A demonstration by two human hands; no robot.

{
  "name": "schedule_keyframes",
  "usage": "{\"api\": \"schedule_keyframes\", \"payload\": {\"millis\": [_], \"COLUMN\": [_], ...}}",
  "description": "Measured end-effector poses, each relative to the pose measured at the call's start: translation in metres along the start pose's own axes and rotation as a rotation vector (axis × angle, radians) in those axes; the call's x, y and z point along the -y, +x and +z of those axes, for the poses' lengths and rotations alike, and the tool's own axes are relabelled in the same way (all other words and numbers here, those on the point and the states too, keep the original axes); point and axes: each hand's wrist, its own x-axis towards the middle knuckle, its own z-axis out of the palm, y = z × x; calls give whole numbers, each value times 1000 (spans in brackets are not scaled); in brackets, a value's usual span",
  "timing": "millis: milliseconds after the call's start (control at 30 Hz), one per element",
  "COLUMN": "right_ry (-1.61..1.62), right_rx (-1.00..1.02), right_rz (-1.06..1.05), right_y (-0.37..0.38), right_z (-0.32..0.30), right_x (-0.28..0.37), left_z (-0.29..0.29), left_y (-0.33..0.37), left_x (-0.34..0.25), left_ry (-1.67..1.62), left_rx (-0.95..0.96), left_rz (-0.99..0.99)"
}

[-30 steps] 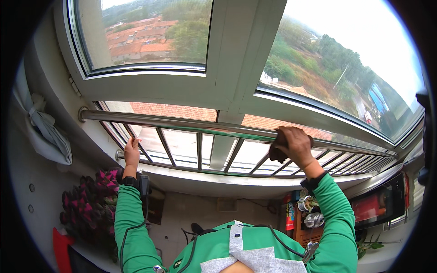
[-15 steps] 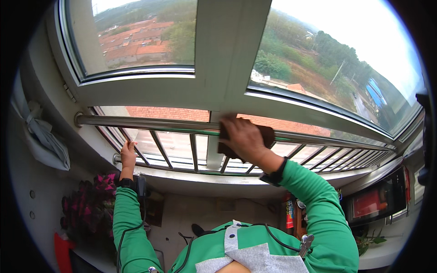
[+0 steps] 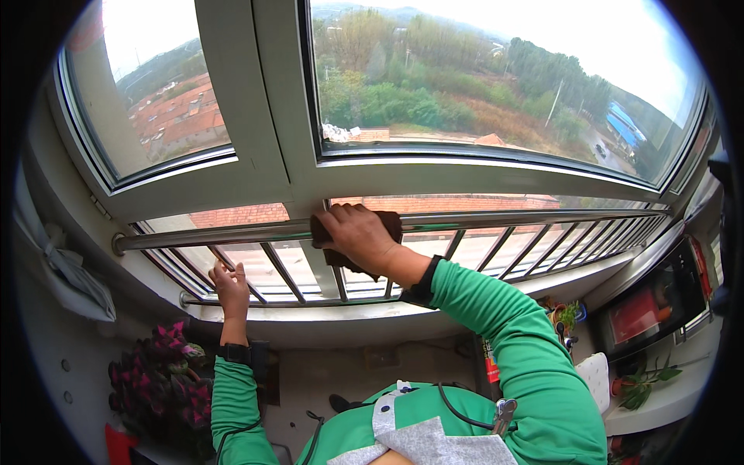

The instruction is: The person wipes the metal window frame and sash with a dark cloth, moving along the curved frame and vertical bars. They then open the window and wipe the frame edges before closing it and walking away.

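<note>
My right hand (image 3: 355, 236) presses a dark brown cloth (image 3: 391, 225) around the top steel rail (image 3: 504, 219) of the window guard, near the white window mullion (image 3: 283, 116). My left hand (image 3: 230, 289) rests lower, fingers curled on a slanted bar just above the bottom rail (image 3: 263, 300) at the left. Both arms wear green sleeves, and a dark band sits on each wrist.
A white window frame and large panes rise above the guard. A white sill (image 3: 372, 314) runs below the bars. A plant with pink-purple leaves (image 3: 159, 380) stands at lower left, a white bag (image 3: 70, 271) hangs on the left wall, and small pots and a shelf (image 3: 643, 380) sit at right.
My right hand slid the cloth leftward along the top rail, from the right part of the guard to near the mullion. My left hand stayed on the lower bars.
</note>
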Motion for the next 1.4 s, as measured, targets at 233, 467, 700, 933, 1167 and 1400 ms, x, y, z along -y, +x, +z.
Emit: {"api": "schedule_keyframes", "payload": {"millis": [233,467,700,933,1167,1400], "right_ry": [-110,-232,-221,-74,97,-29], "right_rx": [9,47,85,21,55,5], "right_rz": [42,183,180,3,15,-13], "right_y": [-120,-217,-192,-81,-8,-96], "right_z": [-110,-201,-172,-69,-8,-77], "right_x": [-114,-192,-176,-91,-27,-108], "left_z": [2,60,80,86,89,82], "left_y": [-13,-11,7,4,11,12], "left_x": [-52,-91,-73,-64,-42,-35], "left_ry": [31,-177,-241,-172,-117,-57], "left_rx": [73,228,202,138,170,178], "left_rz": [-61,-101,-236,-211,-197,-123]}}
